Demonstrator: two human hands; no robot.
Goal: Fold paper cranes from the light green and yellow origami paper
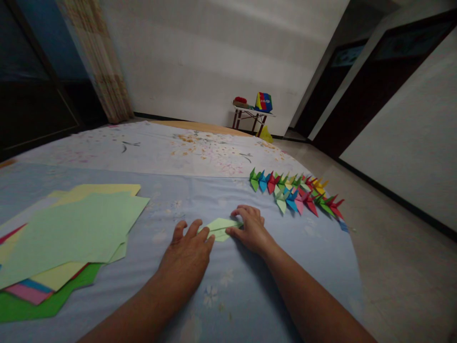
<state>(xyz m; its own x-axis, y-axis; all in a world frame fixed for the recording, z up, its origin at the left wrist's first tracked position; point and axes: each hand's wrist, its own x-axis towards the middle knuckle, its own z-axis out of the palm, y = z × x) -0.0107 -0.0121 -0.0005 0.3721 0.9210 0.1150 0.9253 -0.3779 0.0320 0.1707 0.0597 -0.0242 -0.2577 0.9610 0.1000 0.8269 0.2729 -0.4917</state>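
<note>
A small pale green folded paper (222,229) lies on the blue cloth between my hands, long and pointed at its two ends, with a crease along its middle. At its left end, my left hand (191,250) holds the tip between thumb and forefinger, the other fingers bent and apart. My right hand (250,226) pinches the opposite end, its thumb at the near edge and its fingers curled over the far side. Fingers partly cover both tips.
Left of my hands lies a loose stack of coloured paper sheets (78,228). Several folded paper cranes (300,202) stand in rows at the table's right edge. A floral cloth (178,155) covers the far side. By the wall, a small table (246,112) bears a colourful box (264,102).
</note>
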